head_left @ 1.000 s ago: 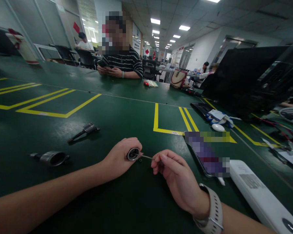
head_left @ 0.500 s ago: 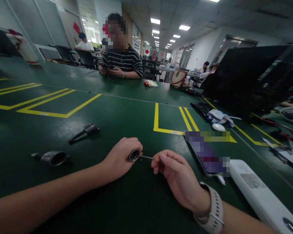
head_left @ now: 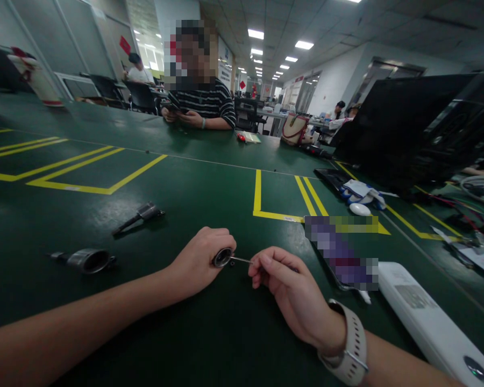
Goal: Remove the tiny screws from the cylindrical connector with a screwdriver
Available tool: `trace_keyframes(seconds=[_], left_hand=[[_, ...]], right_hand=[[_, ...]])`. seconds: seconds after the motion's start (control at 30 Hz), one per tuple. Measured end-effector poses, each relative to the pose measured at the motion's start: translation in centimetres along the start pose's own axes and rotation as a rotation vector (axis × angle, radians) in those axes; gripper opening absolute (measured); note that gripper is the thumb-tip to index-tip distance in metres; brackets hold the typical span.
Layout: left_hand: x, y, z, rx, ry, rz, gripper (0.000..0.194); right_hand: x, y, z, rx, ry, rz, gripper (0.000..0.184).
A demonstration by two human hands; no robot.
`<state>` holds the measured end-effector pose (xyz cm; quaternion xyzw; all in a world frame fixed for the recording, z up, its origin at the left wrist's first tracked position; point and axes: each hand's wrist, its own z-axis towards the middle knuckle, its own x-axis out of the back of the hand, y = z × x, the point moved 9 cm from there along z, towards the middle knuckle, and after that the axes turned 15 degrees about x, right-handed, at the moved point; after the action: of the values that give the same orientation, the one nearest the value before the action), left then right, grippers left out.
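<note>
My left hand (head_left: 199, 258) is closed around a small round metal part (head_left: 221, 257) with a dark opening, held just above the green table (head_left: 210, 188). My right hand (head_left: 284, 293) pinches a thin metal rod (head_left: 241, 260) whose tip sits at the part's opening. A watch with a pale strap is on my right wrist. Two other metal pieces lie to the left: a wide cylindrical piece (head_left: 86, 260) and a slim one with a handle (head_left: 139, 215).
A phone (head_left: 341, 252) and a long white device (head_left: 429, 322) lie at the right. Farther back are gloves (head_left: 361, 192), a white mouse (head_left: 360, 209), a black computer case (head_left: 423, 129) and cables. A person in a striped shirt (head_left: 205, 105) sits across the table.
Both hands stay nearly still; the round part has turned slightly in my left hand with the rod still at its opening.
</note>
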<state>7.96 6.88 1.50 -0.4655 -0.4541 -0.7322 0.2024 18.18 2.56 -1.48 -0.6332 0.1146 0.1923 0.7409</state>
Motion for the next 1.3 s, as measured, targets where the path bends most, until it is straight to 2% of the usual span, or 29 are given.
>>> trace_keyframes(seconds=[0.33,0.47,0.57,0.7,0.77,0.97,1.1,1.17,1.3], left_hand=[[0.3,-0.1,0.3,0.035,0.008,-0.026,0.012],[0.3,-0.2,0.2,0.034,0.026,-0.024,0.011],[0.2,-0.1,0.1,0.020,0.019,0.001,0.012],[0.2,0.1,-0.1,0.020,0.019,0.039,0.015],[0.2,0.2,-0.2,0.012,0.017,0.046,0.015],[0.4,0.1,-0.1,0.017,0.009,-0.020,0.013],[0.3,0.0,0.1,0.019,-0.020,-0.063,0.010],[0.4,-0.1,0.2,0.032,-0.001,-0.049,0.011],[0.4,-0.3,0.0,0.053,0.029,0.006,0.013]], right_hand=[[0.6,0.2,0.3,-0.039,0.069,0.111,0.016],[0.6,-0.1,0.3,0.006,0.085,0.092,0.016],[0.6,-0.3,0.1,0.040,0.080,0.031,0.016],[0.3,-0.9,-0.2,0.109,-0.003,-0.169,0.018],[0.1,-0.9,-0.3,0.116,-0.028,-0.198,0.018],[0.1,0.1,0.1,-0.026,0.014,0.080,0.016],[0.1,0.3,0.3,-0.050,0.024,0.128,0.017],[0.3,0.0,0.2,0.002,0.037,0.081,0.016],[0.3,-1.0,-0.2,0.129,-0.008,-0.169,0.018]])
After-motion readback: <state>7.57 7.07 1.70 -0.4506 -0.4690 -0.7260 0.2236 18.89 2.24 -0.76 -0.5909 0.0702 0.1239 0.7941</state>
